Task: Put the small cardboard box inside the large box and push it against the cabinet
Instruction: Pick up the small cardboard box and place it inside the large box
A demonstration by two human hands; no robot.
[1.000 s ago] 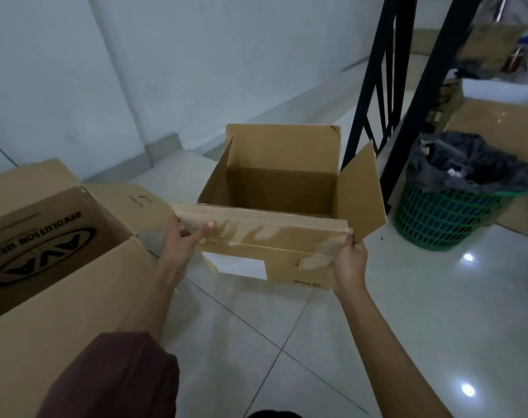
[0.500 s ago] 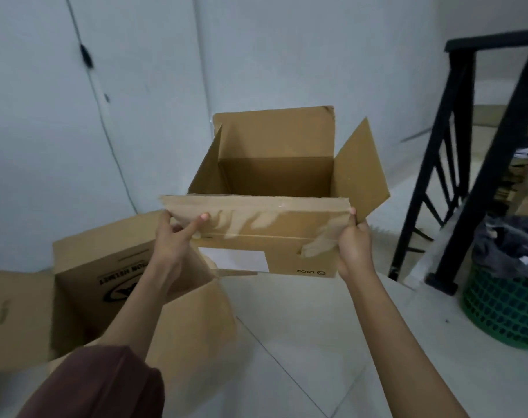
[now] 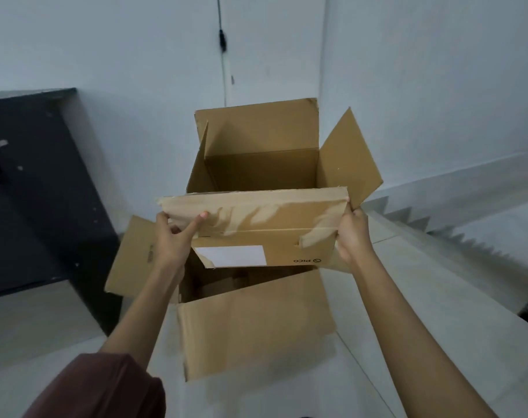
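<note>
I hold the small cardboard box in the air, its flaps open and its inside empty. A white label and a printed logo show on its near side. My left hand grips the left end of its near flap, and my right hand grips the right end. Directly below it sits the large box on the floor, open at the top, with its near flap folded toward me and a left flap spread out. The small box hides most of the large box's opening.
A dark cabinet stands at the left against the pale wall. A cable runs down the wall behind the boxes. To the right, stairs descend beside a low white ledge. Grey tiled floor surrounds the large box.
I have turned left with the small box in both hands, carrying it from beside the railing and bin to above the large box. The cabinet has come into view.
</note>
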